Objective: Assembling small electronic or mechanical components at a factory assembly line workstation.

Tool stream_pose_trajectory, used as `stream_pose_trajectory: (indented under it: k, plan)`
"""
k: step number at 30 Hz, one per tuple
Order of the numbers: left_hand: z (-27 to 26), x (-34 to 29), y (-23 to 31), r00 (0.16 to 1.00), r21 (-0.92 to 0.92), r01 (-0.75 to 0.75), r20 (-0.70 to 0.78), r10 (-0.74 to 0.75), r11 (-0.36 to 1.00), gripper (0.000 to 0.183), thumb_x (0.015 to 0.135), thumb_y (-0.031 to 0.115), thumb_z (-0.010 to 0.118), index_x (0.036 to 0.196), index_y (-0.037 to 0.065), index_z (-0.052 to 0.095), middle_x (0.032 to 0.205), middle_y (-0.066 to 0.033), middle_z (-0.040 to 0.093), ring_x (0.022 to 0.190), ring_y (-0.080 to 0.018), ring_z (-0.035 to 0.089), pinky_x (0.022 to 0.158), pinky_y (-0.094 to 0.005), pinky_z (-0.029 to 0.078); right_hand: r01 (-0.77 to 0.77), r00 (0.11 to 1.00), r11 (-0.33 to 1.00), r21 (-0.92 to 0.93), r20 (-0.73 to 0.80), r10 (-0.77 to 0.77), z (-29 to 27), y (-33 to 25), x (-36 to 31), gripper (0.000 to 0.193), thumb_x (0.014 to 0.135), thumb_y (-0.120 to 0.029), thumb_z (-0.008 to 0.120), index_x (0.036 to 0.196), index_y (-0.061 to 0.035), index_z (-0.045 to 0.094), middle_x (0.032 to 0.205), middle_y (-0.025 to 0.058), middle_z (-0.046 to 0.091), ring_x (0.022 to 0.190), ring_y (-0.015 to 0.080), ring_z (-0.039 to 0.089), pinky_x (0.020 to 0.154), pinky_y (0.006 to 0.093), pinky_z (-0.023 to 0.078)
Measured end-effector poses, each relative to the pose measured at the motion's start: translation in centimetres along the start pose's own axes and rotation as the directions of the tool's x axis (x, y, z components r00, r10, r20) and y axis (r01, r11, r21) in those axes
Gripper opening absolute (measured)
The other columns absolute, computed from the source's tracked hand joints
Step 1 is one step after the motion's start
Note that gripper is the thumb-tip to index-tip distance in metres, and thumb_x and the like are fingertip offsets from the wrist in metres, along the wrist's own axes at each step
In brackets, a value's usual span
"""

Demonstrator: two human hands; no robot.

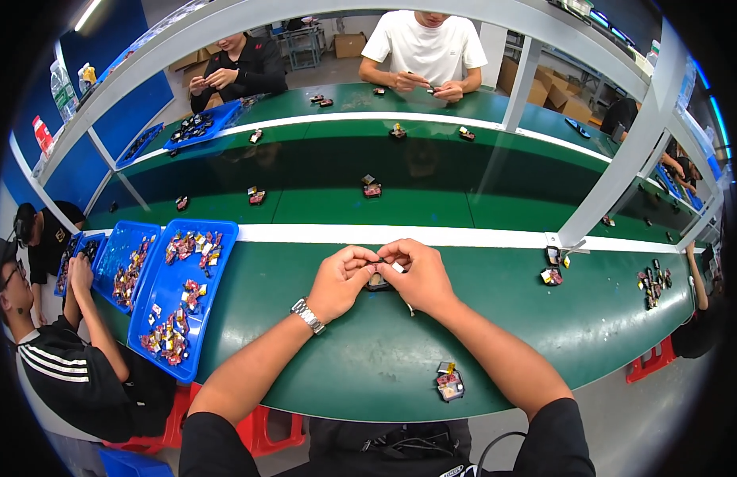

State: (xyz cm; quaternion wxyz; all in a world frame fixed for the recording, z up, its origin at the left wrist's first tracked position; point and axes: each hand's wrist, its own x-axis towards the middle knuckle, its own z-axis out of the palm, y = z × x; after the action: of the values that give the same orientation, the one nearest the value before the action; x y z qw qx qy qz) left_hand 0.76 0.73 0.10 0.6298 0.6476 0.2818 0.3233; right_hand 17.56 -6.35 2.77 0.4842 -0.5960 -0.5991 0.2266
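My left hand point(339, 280), with a metal watch at its wrist, and my right hand point(421, 278) meet over the middle of the green table. Between their fingertips is a small black electronic assembly point(377, 284), pinched from both sides. A white piece shows beside my right fingers, and a short thin wire end sticks out under that hand. Most of the assembly is hidden by my fingers. Nearer to me, by my right forearm, lies another small assembly point(450, 387) with a red board, a yellow-taped part and a black frame.
At left stand a blue tray point(195, 342) of red-and-yellow parts and a second blue tray point(106, 266). Several assemblies point(371, 188) dot the green belt behind a white rail point(297, 234). A grey post point(615, 151) rises at right. People work opposite and at both sides.
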Motion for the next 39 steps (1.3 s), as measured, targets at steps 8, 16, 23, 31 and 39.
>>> stream_pose_trajectory:
  k: [8, 16, 23, 31, 39]
  plan:
    - [-0.6, 0.4, 1.1, 0.997, -0.179, 0.016, -0.069, -0.029, 0.984, 0.031, 0.097, 0.003, 0.052, 0.127, -0.003, 0.046, 0.126, -0.0198, 0.060, 0.103, -0.0236, 0.067, 0.087, -0.0334, 0.058, -0.232, 0.963, 0.962, 0.143, -0.103, 0.248, -4.2, 6.5, 8.5, 0.020, 0.077, -0.012, 0.081, 0.091, -0.0013, 0.071, 0.085, 0.0067, 0.072, 0.077, 0.0112, 0.065, 0.071, 0.0277, 0.053]
    - [-0.9, 0.1, 1.0, 0.999, -0.118, 0.045, 0.025, -0.043, 0.992, 0.021, 0.096, 0.001, 0.051, 0.116, -0.004, 0.056, 0.117, -0.0174, 0.065, 0.098, -0.0216, 0.068, 0.085, -0.0315, 0.057, -0.255, 0.941, 0.676, -0.691, -0.337, 0.010, -4.7, 8.5, 12.3, 0.036, 0.082, -0.032, 0.077, 0.100, -0.0027, 0.068, 0.104, 0.0140, 0.067, 0.102, 0.0295, 0.063, 0.086, 0.0366, 0.051]
    - [-0.7, 0.6, 1.3, 0.997, -0.141, 0.074, 0.022, -0.071, 0.987, 0.021, 0.096, 0.002, 0.051, 0.115, -0.004, 0.056, 0.114, -0.0167, 0.066, 0.092, -0.0201, 0.069, 0.079, -0.0300, 0.057, -0.208, 0.961, 0.763, -0.612, -0.275, 0.042, 2.2, 6.9, 14.0, 0.053, 0.075, -0.030, 0.078, 0.105, 0.0056, 0.054, 0.103, 0.0242, 0.062, 0.102, 0.0377, 0.060, 0.089, 0.0464, 0.051]
    - [-3.0, 1.8, 1.5, 0.976, -0.305, 0.210, 0.009, -0.218, 0.929, 0.033, 0.105, 0.031, 0.045, 0.119, 0.002, 0.052, 0.110, -0.0151, 0.065, 0.088, -0.0204, 0.067, 0.076, -0.0326, 0.056, 0.076, 0.997, 0.993, -0.086, 0.002, -0.076, -2.9, 4.2, 6.8, 0.035, 0.075, -0.013, 0.078, 0.101, -0.0059, 0.056, 0.097, 0.0088, 0.064, 0.096, 0.0247, 0.063, 0.083, 0.0367, 0.051]
    - [-1.6, 3.5, 2.6, 0.861, -0.220, 0.358, 0.455, -0.229, 0.907, 0.045, 0.101, 0.022, 0.055, 0.139, 0.000, 0.048, 0.118, -0.0088, 0.062, 0.102, -0.0163, 0.064, 0.088, -0.0333, 0.057, 0.194, 0.953, 0.978, -0.080, 0.251, -0.168, -5.0, 0.4, 0.1, 0.037, 0.079, -0.002, 0.072, 0.114, -0.0082, 0.060, 0.116, 0.0063, 0.062, 0.111, 0.0280, 0.056, 0.094, 0.0393, 0.048]
